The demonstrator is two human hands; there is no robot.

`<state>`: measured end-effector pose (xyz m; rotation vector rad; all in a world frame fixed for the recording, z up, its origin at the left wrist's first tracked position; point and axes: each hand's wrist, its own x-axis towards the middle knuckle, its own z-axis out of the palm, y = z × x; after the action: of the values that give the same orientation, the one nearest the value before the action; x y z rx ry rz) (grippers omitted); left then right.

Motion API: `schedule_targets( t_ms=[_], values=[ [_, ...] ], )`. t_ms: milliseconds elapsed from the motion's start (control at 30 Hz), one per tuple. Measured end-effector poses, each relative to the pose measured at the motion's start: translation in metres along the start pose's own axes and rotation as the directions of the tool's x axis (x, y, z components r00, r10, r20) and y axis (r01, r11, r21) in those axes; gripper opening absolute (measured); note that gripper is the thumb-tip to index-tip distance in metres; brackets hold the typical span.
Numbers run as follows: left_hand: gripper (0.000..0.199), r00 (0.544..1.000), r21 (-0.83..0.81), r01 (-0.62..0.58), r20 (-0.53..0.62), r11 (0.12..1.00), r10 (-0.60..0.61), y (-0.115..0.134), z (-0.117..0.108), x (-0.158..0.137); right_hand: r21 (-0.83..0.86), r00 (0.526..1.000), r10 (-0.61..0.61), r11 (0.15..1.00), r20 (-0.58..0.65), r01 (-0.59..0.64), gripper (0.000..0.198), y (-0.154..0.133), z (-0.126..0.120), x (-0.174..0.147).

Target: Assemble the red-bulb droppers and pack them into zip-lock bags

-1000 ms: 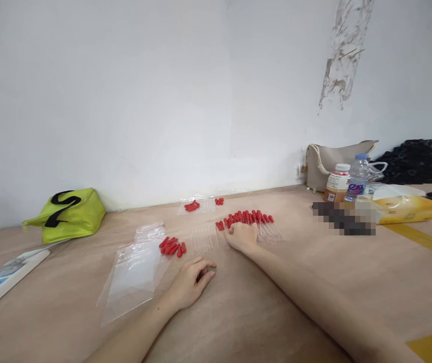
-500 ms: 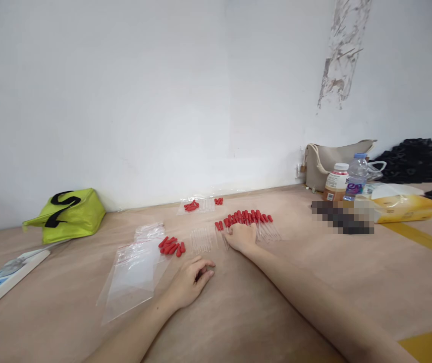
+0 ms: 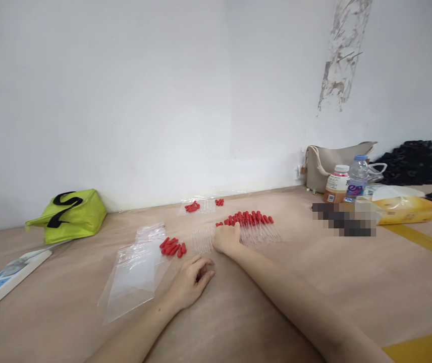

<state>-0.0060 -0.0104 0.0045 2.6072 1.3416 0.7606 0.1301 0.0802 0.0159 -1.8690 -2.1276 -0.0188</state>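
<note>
My right hand [image 3: 227, 238] lies over the left end of a row of glass droppers with red rubber bulbs [image 3: 252, 218]. Its fingers are curled together, and whatever they hold is hidden beneath them. Two red bulbs peek out just above the knuckles. Lower and to the left, my left hand [image 3: 194, 280] rests on the table, thumb and loosely bent fingers apart, with nothing in them. Between the hands and slightly behind lie bare glass tubes [image 3: 202, 241] side by side. A pile of loose red bulbs [image 3: 172, 247] sits left of these tubes.
Clear zip bags [image 3: 130, 280] lie left of my left hand. Near the wall is a clear bag [image 3: 208, 205] with red bulbs and tubes. A green bag [image 3: 75, 217] and power strip [image 3: 11, 282] stand left; bottles [image 3: 337, 185] and a yellow tissue pack [image 3: 409, 205] stand right.
My right hand has shifted a little left along the dropper row, uncovering droppers on its right and covering those at the left end. My left hand has stayed in place.
</note>
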Motion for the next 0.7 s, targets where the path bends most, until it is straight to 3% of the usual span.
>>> schedule_targets(
  t_ms=[133, 267, 367, 533, 700],
  values=[
    [0.016, 0.970, 0.361, 0.114, -0.243, 0.926, -0.024, -0.016, -0.011, 0.005, -0.029, 1.000, -0.007, 1.000, 0.028, 0.007, 0.018, -0.006, 0.000, 0.002],
    [0.018, 0.949, 0.597, 0.242, -0.309, 0.765, -0.059, -0.034, -0.023, 0.009, -0.029, 0.999, -0.028, 0.999, -0.026, 0.027, 0.020, 0.002, -0.009, -0.011],
    [0.020, 0.945, 0.642, 0.283, -0.313, 0.712, -0.094, -0.039, -0.024, 0.012, -0.036, 0.988, -0.091, 0.996, -0.126, 0.087, 0.023, 0.023, -0.018, -0.030],
    [0.020, 0.956, 0.675, 0.265, -0.279, 0.689, -0.094, -0.041, -0.019, 0.015, -0.092, 0.907, -0.280, 0.960, -0.316, 0.265, 0.017, 0.072, -0.020, -0.064],
    [0.024, 0.947, 0.659, 0.248, -0.320, 0.710, -0.034, -0.035, -0.024, 0.014, 0.121, 0.840, -0.290, 0.916, -0.458, 0.382, 0.018, 0.105, -0.008, -0.077]
  ],
)
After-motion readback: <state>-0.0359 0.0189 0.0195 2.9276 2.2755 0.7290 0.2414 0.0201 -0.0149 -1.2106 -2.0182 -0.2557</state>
